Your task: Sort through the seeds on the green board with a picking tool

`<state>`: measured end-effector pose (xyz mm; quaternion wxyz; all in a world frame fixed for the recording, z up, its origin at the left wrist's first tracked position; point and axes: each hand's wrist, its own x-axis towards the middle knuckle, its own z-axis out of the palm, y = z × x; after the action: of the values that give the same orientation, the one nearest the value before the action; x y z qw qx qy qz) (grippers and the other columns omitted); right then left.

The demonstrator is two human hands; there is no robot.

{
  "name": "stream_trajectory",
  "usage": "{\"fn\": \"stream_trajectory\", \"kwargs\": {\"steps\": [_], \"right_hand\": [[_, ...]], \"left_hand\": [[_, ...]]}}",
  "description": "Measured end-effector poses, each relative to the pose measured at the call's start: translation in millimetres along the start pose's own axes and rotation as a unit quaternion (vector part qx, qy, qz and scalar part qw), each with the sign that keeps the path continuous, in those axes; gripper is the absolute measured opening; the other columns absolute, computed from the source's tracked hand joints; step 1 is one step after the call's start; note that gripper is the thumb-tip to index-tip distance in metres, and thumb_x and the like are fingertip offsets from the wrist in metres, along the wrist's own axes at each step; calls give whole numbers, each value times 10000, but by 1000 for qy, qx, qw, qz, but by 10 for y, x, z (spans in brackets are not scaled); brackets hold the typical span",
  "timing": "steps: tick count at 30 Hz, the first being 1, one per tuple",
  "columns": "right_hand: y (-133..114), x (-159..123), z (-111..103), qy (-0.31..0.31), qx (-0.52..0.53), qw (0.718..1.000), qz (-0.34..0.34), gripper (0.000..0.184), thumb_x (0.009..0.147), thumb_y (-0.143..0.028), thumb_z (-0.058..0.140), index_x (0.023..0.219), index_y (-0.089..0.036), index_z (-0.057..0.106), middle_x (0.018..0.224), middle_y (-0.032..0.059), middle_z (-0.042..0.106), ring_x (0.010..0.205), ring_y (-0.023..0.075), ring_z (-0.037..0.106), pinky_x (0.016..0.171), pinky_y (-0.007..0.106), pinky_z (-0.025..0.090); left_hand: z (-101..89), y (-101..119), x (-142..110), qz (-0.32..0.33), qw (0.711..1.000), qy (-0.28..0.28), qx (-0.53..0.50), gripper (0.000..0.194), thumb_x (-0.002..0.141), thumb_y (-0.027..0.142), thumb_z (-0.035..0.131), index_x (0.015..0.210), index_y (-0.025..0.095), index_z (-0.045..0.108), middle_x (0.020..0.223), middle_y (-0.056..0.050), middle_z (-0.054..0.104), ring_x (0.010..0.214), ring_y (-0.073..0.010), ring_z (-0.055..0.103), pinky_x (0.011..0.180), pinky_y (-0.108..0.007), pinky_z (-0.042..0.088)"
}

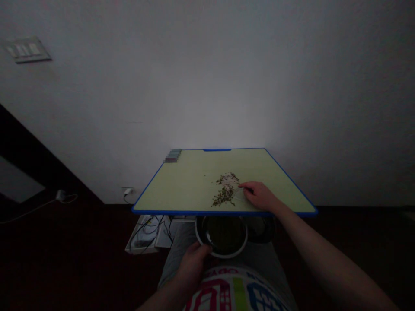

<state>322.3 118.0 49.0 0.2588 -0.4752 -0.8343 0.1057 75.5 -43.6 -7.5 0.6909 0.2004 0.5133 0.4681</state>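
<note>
My left hand point(194, 259) grips the near left rim of a round bowl point(244, 237) with a pale edge and a dark inside. The bowl sits over my lap, just below the table's front edge, and its contents are too dark to make out. On the pale yellow-green tabletop point(181, 185) lies a loose heap of small brown and green grains point(223, 194), with paler ones at its far side. At the heap's right edge, my right hand point(257, 194) is closed with its index finger pointing left. A faint pale outline shows by its fingers; what it is I cannot tell.
The tabletop has a blue rim point(227, 213) and stands against a grey wall point(214, 77). A second dark vessel point(261, 229) is partly hidden behind the bowl. A white box point(142, 237) with cables stands below left. A blurred patch point(173, 155) covers the far left corner.
</note>
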Motion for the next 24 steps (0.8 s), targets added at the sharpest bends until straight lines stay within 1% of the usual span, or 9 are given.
{"fn": "stream_trajectory", "kwargs": {"steps": [6,10,15,17,20,24], "right_hand": [[17,-25,9,-5,24,999,-31,325,829,-176,475,1054,-189,709,1023,87,731,938,223,676,852,356,506],[9,-11,8,-3,17,1000,-25,328,841,-190,468,1068,-176,704,1034,95,728,951,225,673,860,356,506],[5,-10,7,-14,17,999,-37,341,837,-186,465,1086,-166,698,1051,101,723,969,232,667,872,369,502],[4,-13,7,-16,19,999,-37,340,832,-182,468,1080,-167,699,1043,98,725,964,229,669,869,366,503],[-1,-9,11,-3,18,999,-28,340,840,-185,460,1083,-171,698,1035,96,727,947,223,674,856,361,508],[-13,-4,13,-1,17,999,-31,337,846,-182,462,1087,-184,697,1054,90,724,967,221,670,870,360,505]], "left_hand": [[-3,-19,-2,2,1000,0,-3,155,618,152,625,766,152,670,768,-77,764,735,-234,704,734,-352,546],[1,-20,0,-2,1000,-5,-5,146,630,158,620,766,151,673,746,-75,761,725,-242,705,733,-363,546],[10,-1,-7,-4,1000,-1,-5,140,642,139,603,762,158,673,763,-84,762,784,-256,707,732,-366,547],[8,4,-10,-4,1000,4,-4,135,647,133,603,761,156,672,764,-84,761,770,-249,705,724,-359,546],[2,2,-7,-6,1000,11,-2,116,653,130,602,746,151,667,755,-81,758,712,-233,700,692,-344,543],[-9,-11,16,-5,1000,6,-4,134,643,130,608,762,141,668,746,-78,755,691,-219,692,668,-322,533]]}}
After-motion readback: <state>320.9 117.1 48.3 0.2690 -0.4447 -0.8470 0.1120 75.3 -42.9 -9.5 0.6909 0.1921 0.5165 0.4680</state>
